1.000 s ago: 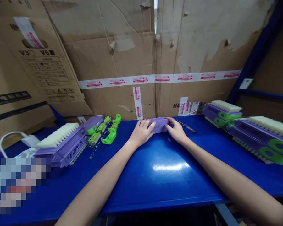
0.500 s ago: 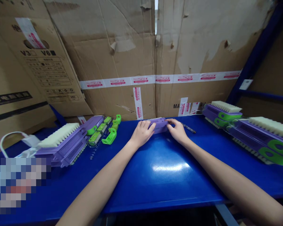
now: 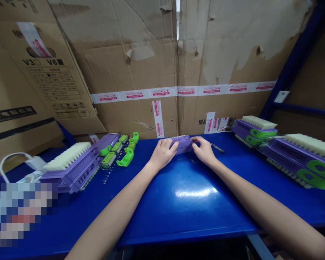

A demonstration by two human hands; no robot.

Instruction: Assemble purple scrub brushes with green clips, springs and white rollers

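Observation:
A purple plastic brush body (image 3: 183, 146) with a pale bristle edge lies near the back of the blue table. My left hand (image 3: 164, 154) rests over its left end, fingers bent across the top and thumb along the front. At its right end my right hand (image 3: 202, 148) has thumb and fingers closed in a pinch; the fingertips are partly hidden. Just right of that hand lies a slim dark tool or pen (image 3: 218, 148). Springs (image 3: 105, 177), green end brackets (image 3: 126, 158) and green-and-beige blocks (image 3: 108, 159) sit in rows to the left.
Purple brushes with cream bristles are stacked at the left (image 3: 70, 169) and at the right (image 3: 295, 157). A white plug with a cable (image 3: 35, 161) sits at far left. Cardboard panels (image 3: 138, 68) wall the back, and a blue post (image 3: 295, 57) rises on the right.

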